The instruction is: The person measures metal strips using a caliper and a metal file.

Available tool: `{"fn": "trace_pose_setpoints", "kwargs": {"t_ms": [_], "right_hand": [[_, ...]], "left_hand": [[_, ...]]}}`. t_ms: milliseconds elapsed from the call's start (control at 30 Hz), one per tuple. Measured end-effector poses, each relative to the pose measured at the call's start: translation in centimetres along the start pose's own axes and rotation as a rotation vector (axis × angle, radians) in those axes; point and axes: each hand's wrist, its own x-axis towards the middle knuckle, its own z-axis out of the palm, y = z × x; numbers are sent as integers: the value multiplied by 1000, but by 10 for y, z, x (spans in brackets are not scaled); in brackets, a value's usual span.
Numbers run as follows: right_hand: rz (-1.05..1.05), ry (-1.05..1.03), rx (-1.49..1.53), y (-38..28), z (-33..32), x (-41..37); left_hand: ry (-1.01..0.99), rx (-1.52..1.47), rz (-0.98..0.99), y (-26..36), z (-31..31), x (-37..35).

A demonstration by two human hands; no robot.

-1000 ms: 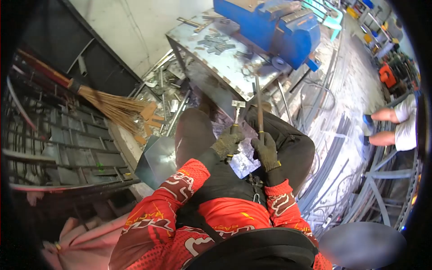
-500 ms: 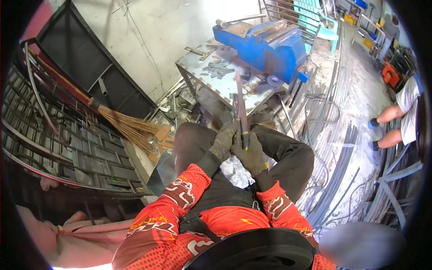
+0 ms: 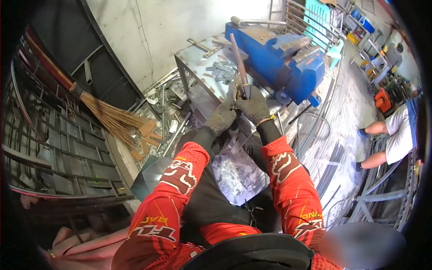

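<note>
Both my hands wear dark grey gloves and are raised in front of my knees, close to the metal table (image 3: 200, 96). My right hand (image 3: 253, 105) is closed round the lower end of a long, narrow flat tool (image 3: 239, 58), which points up and away, its tip beside the blue vise (image 3: 288, 63). My left hand (image 3: 221, 118) is closed next to it, near a small metal piece (image 3: 236, 90); what its fingers hold is hidden. Small flat metal pieces (image 3: 222, 72) lie on the table beyond my hands.
A straw broom (image 3: 108, 114) leans at the left by metal grilles (image 3: 58, 148). Scrap metal (image 3: 173, 123) litters the floor left of the table. Long metal bars (image 3: 330, 166) lie at the right. Another person's legs (image 3: 375, 141) show at the far right.
Both hands have moved forward, away from my lap and nearer the table, with the tool still in my right hand. The view has shifted, and my body has leaned forward.
</note>
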Motion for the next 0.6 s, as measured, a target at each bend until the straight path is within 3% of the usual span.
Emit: {"fn": "trace_pose_setpoints", "kwargs": {"t_ms": [100,167,300,367,467,500,567,600], "right_hand": [[44,-118,-101,12,15,31],[50,-103,-175,30,29,43],[115,-211,-154,29,37,51],[151,-239,-150,8,33,49],[165,-241,-188,16,43,52],[166,-210,-192,22,47,53],[169,-177,-198,23,48,57],[165,-202,-211,22,47,59]], "left_hand": [[33,171,3,4,-5,13],[174,311,-42,7,-3,12],[214,153,-140,-37,-6,32],[208,188,-49,-73,-11,44],[147,95,-168,-41,-10,28],[148,95,-171,-59,-10,36],[202,118,10,-112,-7,58],[200,117,8,-98,-5,49]]}}
